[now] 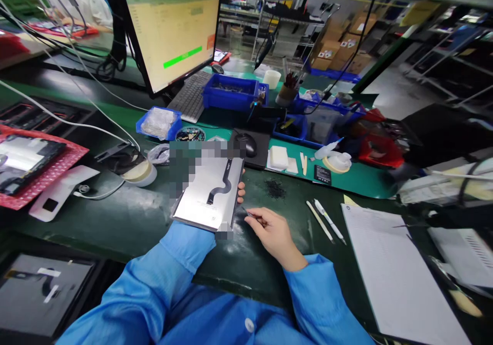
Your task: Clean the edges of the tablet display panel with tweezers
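Cradling the silver-backed display panel — likely light, stiff, fragile, best edge-held — the left hand curls fingers round one side; the right hand pinches a slim dark item.

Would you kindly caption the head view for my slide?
Left hand holding a silver panel, right hand nearby, over a workbench.

Cardboard boxes, metal rack and pale grey floor beyond.
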